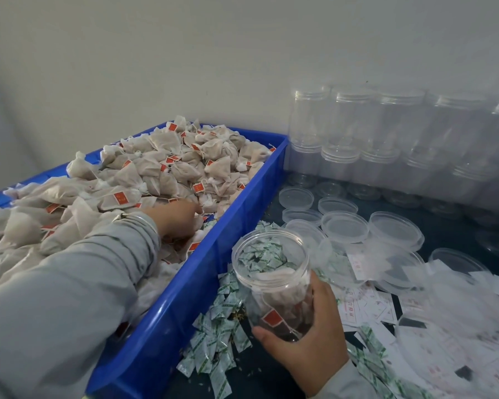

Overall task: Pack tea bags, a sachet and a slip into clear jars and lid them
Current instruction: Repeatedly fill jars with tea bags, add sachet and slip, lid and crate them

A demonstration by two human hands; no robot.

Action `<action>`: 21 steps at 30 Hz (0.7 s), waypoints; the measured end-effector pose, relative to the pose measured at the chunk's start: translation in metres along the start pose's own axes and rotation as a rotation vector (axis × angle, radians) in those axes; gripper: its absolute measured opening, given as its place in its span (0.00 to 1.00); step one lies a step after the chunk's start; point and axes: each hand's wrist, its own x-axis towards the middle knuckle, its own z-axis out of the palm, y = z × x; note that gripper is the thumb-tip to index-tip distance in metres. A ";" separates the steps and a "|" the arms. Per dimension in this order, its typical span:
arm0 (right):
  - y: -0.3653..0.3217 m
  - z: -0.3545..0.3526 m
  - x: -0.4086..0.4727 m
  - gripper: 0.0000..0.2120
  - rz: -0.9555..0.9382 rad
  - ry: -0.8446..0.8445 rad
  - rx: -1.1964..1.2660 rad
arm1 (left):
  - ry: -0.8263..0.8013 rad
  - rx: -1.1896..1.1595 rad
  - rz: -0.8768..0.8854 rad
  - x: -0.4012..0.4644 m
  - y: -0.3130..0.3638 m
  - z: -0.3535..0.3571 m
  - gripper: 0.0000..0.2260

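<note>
A blue crate (185, 298) on the left holds a heap of white tea bags (167, 165) with red tags. My left hand (179, 218) reaches into the heap near the crate's right wall, fingers curled among the bags; I cannot tell whether it grips one. My right hand (308, 338) holds an open clear jar (274, 272) tilted toward me, just right of the crate. A tea bag with a red tag lies inside the jar. Green-and-white sachets (216, 335) lie in a pile beneath the jar. White paper slips (369, 306) are scattered to the right.
Clear lids (344, 226) lie open side up on the dark table behind the jar. Empty clear jars (357, 131) are stacked in two tiers against the wall at the back right. A grey wall stands close behind the crate.
</note>
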 end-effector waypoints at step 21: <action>-0.001 -0.003 0.000 0.47 0.017 0.054 0.061 | 0.296 -0.622 -0.084 -0.010 0.001 -0.025 0.12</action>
